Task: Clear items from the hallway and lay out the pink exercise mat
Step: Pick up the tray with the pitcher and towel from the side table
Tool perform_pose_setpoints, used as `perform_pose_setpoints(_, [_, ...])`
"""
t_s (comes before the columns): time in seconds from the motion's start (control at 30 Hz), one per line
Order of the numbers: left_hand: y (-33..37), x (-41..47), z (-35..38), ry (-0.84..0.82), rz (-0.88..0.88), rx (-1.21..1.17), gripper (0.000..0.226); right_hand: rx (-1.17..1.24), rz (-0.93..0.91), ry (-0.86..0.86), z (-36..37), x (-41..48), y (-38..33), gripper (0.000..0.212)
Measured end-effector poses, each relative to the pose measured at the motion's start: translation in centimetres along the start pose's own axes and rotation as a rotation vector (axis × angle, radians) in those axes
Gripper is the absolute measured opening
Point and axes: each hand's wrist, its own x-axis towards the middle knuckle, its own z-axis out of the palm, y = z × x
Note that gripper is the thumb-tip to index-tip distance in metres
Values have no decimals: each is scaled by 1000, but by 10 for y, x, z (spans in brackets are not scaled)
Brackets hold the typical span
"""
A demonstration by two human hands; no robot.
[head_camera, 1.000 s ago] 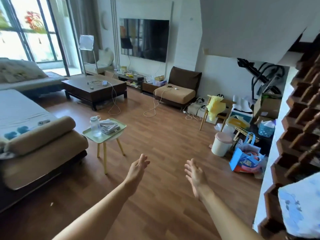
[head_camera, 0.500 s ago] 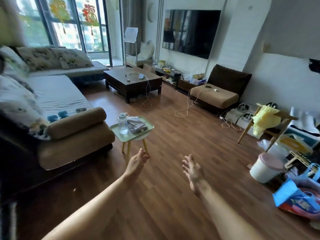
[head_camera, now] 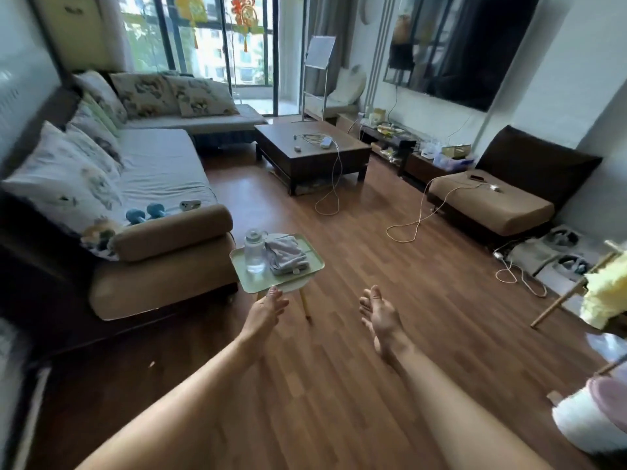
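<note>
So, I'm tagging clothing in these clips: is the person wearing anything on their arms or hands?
Nothing visible. Both forearms are bare, no sleeves; no gloves, watch or rings show on the left hand or right hand.

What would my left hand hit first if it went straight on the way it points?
Probably the near rim of the green side table, right ahead of the left hand; the water bottle stands beyond it. Depth is unclear.
</note>
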Motion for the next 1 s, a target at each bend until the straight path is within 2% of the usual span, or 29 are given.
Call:
perform_pose_setpoints(0.33, [10,119,-11,147,13,-59,54,-34,52,-88,54,138,-10,48])
perform_pose_setpoints(0.5, [19,202,-18,197,-33,-125,53,-81,55,-150,81,227,-23,51])
perform_pose_setpoints(0.7, [33,277,-30,259,-113,-76,52,-62,76,-144,110,319,-45,49])
perform_pose_setpoints(1.0, [-2,354,-56,414,-253,-87,52,-118,248,-160,129,424,-4,48])
